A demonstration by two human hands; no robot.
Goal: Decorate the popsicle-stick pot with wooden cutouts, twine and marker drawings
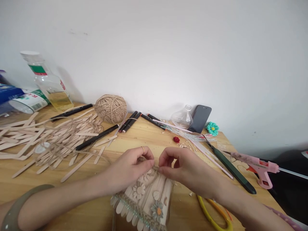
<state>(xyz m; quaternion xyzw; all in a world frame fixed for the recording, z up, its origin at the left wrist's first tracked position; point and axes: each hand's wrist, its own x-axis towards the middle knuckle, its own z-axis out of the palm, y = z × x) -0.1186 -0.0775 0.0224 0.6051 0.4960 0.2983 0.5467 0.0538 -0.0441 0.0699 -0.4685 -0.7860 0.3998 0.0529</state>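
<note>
Stick panel point(147, 200) on table point(91, 210), lower centre | done: flowers point(139, 190), braided trim point(134, 213) in place | remaining: twine point(155, 170) at top edge, in work | left hand point(136, 165), right hand point(186, 165): fingertips narrowed to pinch, probably on twine, contact partly hidden

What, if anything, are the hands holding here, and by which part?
The left hand and right hand appear to pinch thin beige twine at the far end of the pale, flower-decorated wooden-stick panel; the exact grip is hidden.
</note>
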